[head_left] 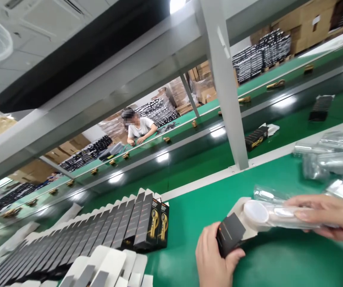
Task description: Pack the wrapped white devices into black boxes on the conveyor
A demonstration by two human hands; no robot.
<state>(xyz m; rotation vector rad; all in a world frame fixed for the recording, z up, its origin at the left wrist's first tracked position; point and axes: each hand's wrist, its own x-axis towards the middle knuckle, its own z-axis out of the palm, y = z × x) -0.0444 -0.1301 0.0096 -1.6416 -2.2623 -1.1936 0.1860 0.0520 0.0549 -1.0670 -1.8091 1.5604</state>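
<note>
My left hand point(213, 253) is wrapped round a small black cardboard box point(231, 234), which is tilted with its pale open flaps facing right. My right hand point(328, 217) grips a long clear plastic shell point(285, 217) with a round, whitish head at its left end. That round end is right at the box's open mouth, touching or overlapping the flaps; I cannot tell if any of it is inside. What the shell contains is not clear. Behind it on the green table point(195, 207) lies another clear plastic piece point(263, 194).
A long row of upright black boxes point(114, 227) stands at left, with open white-flapped cartons point(108, 265) in front. Clear plastic shells point(332, 155) are heaped at right. A grey post point(226, 87) rises beyond. Gold-coloured parts lie on the conveyor point(183, 151); a person point(140, 129) sits across it.
</note>
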